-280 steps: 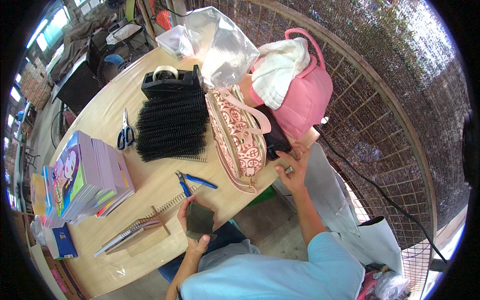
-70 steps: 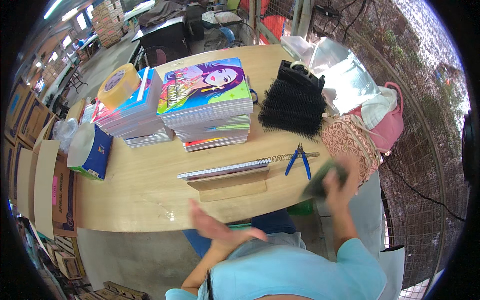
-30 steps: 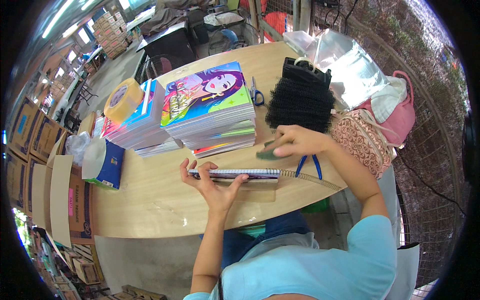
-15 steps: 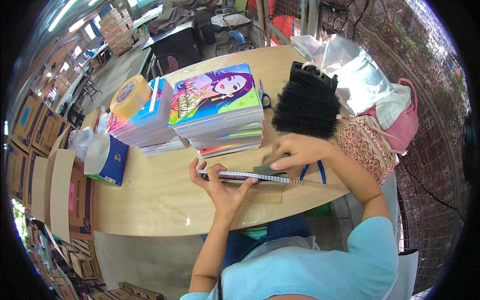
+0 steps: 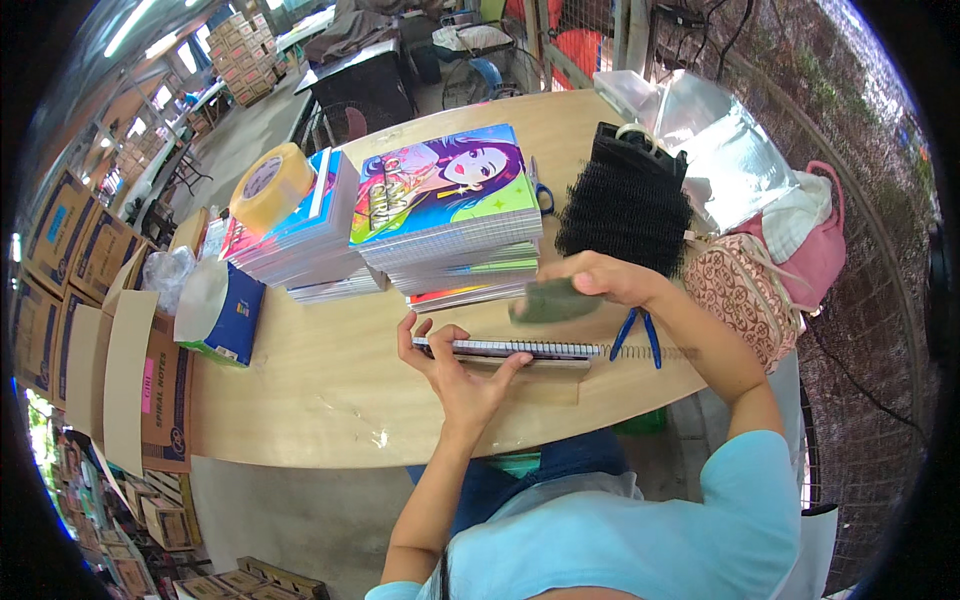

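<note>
**Part of the way in, with a tail left over**

The left hand point(image 5: 465, 385) pinches a thick white-edged notebook point(image 5: 540, 349) between thumb and fingers, holed edge up, near a low brown angled board point(image 5: 560, 392). A thin dark spiral coil point(image 5: 630, 353) seems, as I judge it, to be only partly through that edge; a loose length sticks out past the end, below the right hand point(image 5: 615, 280). That hand grips a dark green pad point(image 5: 550, 303), blurred, apparently just clear of the edge.

Plenty looks left: beyond the left hand rises a stack of bright-covered notebooks point(image 5: 440, 200), its facing edges showing no coil, and beyond the right hand lies a heap of black coils point(image 5: 620, 215). Blue-handled pliers point(image 5: 652, 338) sit just beside the right forearm.

The pale wooden table point(image 5: 310, 420) curves around both hands. Open brown cartons point(image 5: 165, 400) stand well to their left; a wire-mesh wall point(image 5: 860, 330) closes off their right, and a grey floor point(image 5: 270, 500) shows below the table.
</note>
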Demonstrator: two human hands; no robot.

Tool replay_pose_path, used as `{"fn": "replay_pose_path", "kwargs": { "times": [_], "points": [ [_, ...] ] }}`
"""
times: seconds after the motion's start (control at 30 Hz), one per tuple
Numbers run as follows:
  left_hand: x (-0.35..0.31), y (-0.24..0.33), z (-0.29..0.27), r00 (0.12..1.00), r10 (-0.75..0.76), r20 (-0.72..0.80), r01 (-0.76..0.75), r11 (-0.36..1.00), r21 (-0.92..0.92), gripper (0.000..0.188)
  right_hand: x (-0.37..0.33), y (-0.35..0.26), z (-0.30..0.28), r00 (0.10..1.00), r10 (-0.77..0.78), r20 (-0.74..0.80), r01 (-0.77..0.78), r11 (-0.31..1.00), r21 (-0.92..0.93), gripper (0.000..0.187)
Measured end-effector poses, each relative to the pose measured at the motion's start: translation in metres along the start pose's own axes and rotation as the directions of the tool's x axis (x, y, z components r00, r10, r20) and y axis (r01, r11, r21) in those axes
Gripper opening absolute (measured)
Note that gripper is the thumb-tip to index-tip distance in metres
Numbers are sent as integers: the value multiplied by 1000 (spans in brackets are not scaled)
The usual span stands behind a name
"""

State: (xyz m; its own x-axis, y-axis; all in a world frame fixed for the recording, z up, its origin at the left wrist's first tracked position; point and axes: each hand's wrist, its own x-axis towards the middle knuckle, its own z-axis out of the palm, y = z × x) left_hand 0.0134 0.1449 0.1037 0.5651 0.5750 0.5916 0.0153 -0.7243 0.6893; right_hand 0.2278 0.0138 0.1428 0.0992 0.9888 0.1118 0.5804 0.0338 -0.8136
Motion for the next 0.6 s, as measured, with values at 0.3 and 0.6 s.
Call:
{"fn": "replay_pose_path", "kwargs": {
  "times": [0.3, 0.6],
  "points": [
    [1, 0, 1, 1000, 12, 12, -12, 1000, 18, 73, 12, -19, 14, 993, 84, 78, -85, 996, 7, 55],
    [-5, -41, -19, 938, -253, 239, 348, 700, -623, 43, 15, -11, 21, 997, 0, 78, -10, 991, 132, 51]
  ]
}}
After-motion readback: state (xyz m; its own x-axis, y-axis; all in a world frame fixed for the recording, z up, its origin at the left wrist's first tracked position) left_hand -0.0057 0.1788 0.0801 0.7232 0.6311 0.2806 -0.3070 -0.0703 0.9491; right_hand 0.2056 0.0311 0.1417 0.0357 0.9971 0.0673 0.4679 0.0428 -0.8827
